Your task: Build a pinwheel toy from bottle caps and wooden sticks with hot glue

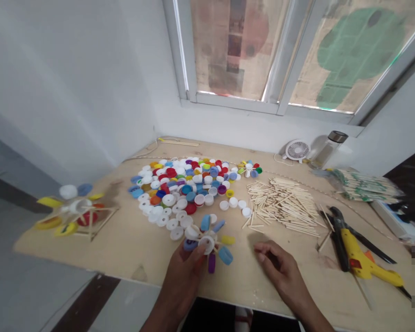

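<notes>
my left hand (185, 269) grasps the cap wheel (209, 240) by its white hub (206, 246), on the near side of the cap pile (186, 189), ideally without loading the outer caps (225, 255); whether my half-curled right hand (280, 267) holds anything i cannot tell.

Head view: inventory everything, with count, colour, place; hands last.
table: one, pale, lower half
cap wheel: one, multicoloured, front centre
left cap wheel: one, multicoloured, left end
rear cap wheel: one, multicoloured, rear centre
caps: many, mixed colours, centre
wooden sticks: many, pale, right of caps
glue gun: one, yellow, right
hand tool: one, black, beside glue gun
stick packet: one, clear and green, rear right
boxlike item: one, white, far right
fan: one, white, rear
bottle: one, clear, beside fan
cord: count unclear, pale, rear
window: one, grey, rear
walls: two, white, rear, left
left hand: one, bare, on cap wheel
right hand: one, bare, right of cap wheel
</notes>
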A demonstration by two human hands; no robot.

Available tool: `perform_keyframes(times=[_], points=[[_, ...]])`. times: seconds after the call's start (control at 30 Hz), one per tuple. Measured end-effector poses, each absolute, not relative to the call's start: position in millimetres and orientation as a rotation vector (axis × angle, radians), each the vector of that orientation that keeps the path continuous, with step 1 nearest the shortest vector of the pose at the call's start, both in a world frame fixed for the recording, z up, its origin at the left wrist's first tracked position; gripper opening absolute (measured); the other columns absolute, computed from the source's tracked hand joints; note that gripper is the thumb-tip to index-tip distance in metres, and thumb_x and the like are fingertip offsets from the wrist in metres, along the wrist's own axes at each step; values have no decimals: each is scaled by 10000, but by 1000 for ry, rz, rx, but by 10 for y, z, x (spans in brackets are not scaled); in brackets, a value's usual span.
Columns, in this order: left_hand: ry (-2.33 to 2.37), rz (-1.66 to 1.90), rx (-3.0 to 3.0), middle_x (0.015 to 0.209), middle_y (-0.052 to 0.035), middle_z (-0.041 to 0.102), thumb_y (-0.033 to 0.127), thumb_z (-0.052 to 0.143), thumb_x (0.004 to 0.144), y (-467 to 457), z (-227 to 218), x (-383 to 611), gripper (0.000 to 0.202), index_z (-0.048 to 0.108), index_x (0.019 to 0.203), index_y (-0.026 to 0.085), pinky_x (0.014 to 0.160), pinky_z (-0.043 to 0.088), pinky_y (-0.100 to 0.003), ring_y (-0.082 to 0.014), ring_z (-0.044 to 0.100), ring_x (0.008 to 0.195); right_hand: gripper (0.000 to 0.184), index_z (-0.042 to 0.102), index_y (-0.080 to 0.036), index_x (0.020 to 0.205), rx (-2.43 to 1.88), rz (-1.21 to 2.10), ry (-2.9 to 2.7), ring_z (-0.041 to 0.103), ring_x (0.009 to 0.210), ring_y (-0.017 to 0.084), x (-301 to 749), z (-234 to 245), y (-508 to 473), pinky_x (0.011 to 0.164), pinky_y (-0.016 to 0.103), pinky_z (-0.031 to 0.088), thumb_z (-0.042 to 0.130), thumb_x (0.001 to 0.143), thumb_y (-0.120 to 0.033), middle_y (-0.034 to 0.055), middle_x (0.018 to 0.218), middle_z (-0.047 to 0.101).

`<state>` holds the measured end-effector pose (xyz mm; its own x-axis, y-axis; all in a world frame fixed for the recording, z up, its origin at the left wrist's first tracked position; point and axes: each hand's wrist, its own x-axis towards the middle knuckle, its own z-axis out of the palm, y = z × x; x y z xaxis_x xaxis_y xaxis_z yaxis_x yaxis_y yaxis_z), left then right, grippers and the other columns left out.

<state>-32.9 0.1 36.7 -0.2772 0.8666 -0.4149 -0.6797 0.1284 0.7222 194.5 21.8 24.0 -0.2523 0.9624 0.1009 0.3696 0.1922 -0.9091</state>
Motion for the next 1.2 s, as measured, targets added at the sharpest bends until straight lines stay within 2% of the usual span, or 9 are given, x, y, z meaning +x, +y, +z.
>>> perform_keyframes(times=[0.13, 0.27, 0.43, 0.57, 0.73, 0.83, 1.0, 1.2], points=[[1071, 1465, 218, 834, -39, 739, 309, 876, 534, -30, 470, -328, 401, 703, 861, 155, 747, 530, -237, -155, 674, 776, 219, 673, -224, 954, -1244, 969, -1747, 652, 846, 207, 1944, 208, 190, 739, 280, 532, 547, 900, -395, 57, 886, 693], [1125, 1447, 225, 807, -54, 750, 309, 871, 534, -67, 439, -351, 375, 714, 833, 147, 727, 540, -233, -165, 682, 755, 228, 668, -210, 941, -1267, 842, -1781, 663, 814, 199, 1995, 259, 246, 708, 276, 538, 515, 917, -377, 61, 862, 697], [1152, 1416, 250, 803, -79, 759, 306, 884, 487, -70, 346, -377, 422, 714, 833, 134, 658, 554, -238, -192, 697, 727, 218, 667, -207, 926, -1348, 519, -2026, 663, 843, 195, 2104, 387, 486, 758, 310, 530, 468, 916, -294, 57, 888, 706], [1211, 1417, 220, 779, -59, 763, 266, 882, 470, -75, 366, -361, 449, 714, 872, 156, 647, 563, -250, -218, 711, 753, 197, 671, -213, 919, -1430, 350, -2051, 656, 859, 213, 2222, 426, 662, 789, 353, 507, 485, 877, -259, 58, 908, 714], [1283, 1412, 193, 743, -42, 762, 271, 887, 457, -76, 369, -362, 418, 709, 822, 172, 587, 560, -228, -197, 703, 693, 225, 672, -209, 928, -1563, 103, -2042, 656, 870, 220, 2574, 439, 727, 793, 354, 489, 457, 875, -248, 68, 927, 714], [1270, 1412, 199, 719, -32, 758, 218, 883, 447, -61, 335, -368, 402, 707, 805, 175, 581, 564, -224, -197, 704, 694, 240, 676, -204, 918, -1652, -29, -2055, 649, 855, 233, 2820, 432, 714, 784, 362, 471, 443, 882, -252, 78, 900, 711], [1286, 1419, 238, 758, -18, 761, 192, 879, 422, -41, 221, -398, 455, 709, 845, 184, 577, 581, -239, -216, 713, 712, 226, 670, -200, 860, -1748, -151, -2150, 624, 786, 232, 3027, 407, 688, 695, 336, 435, 446, 881, -221, 79, 850, 690], [1355, 1427, 259, 759, -25, 760, 259, 878, 455, -46, 223, -391, 395, 719, 810, 192, 588, 593, -247, -232, 713, 754, 167, 645, -213, 866, -1761, -208, -2259, 591, 839, 229, 3043, 393, 679, 759, 330, 409, 483, 869, -176, 57, 857, 675]])
